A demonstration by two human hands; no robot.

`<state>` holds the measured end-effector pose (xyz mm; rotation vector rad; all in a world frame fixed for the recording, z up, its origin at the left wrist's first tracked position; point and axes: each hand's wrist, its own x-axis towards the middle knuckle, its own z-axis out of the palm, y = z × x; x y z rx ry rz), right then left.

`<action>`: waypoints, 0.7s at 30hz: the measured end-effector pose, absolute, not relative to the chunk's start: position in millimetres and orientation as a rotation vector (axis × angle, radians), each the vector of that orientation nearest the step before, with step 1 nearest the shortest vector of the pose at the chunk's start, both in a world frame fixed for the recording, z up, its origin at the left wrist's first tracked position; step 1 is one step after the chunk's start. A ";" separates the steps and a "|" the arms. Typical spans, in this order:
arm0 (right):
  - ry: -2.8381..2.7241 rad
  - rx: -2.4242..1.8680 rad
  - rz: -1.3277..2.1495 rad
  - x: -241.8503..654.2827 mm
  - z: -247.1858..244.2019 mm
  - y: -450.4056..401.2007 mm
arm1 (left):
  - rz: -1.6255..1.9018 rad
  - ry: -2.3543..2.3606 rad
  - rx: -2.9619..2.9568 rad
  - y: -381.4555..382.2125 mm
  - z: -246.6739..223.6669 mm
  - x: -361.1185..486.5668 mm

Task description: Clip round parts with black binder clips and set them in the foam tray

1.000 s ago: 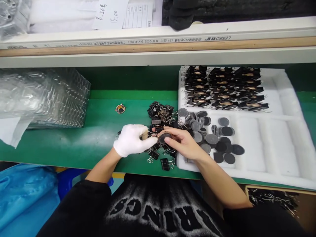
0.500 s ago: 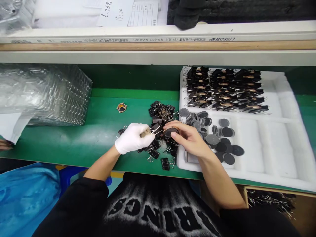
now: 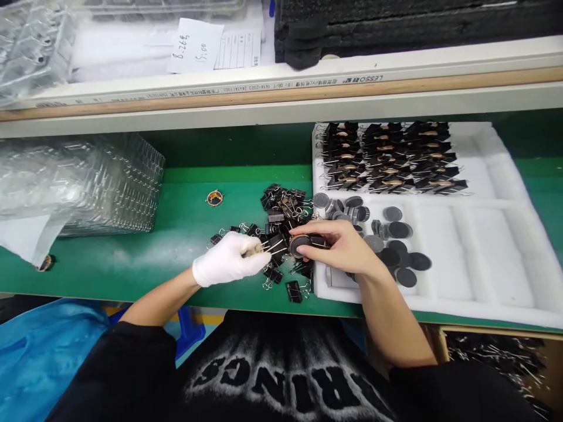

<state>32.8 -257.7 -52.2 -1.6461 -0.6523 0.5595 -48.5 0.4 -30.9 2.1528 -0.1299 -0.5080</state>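
My left hand (image 3: pixel 231 258), in a white glove, pinches the wire handles of a black binder clip (image 3: pixel 276 241). The clip points toward a round disc (image 3: pixel 299 245) with a dark face and a gold-coloured edge. My right hand (image 3: pixel 341 246) is bare and closed around that disc, thumb on its face. Another black clip shows partly behind the right fingers. Loose binder clips (image 3: pixel 285 202) lie in a pile beneath and around both hands. Grey and black round discs (image 3: pixel 398 249) rest in the white foam tray just right of my right hand.
The white foam tray (image 3: pixel 470 234) holds rows of clipped pieces (image 3: pixel 387 158) at its back. Clear plastic trays (image 3: pixel 105 181) are stacked at the left. A round watch-like part (image 3: pixel 214 198) lies on the green table (image 3: pixel 176 252). A shelf edge (image 3: pixel 264 108) crosses above.
My left hand has moved slightly left and down, and the clip's handles now show more clearly. The disc in my right hand has tilted, showing its gold-coloured edge. The camera view has shifted.
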 end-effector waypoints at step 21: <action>-0.919 -1.731 0.597 32.8 -51.7 -258.4 | -0.680 -0.388 2.276 -1.6 -21.3 -44.7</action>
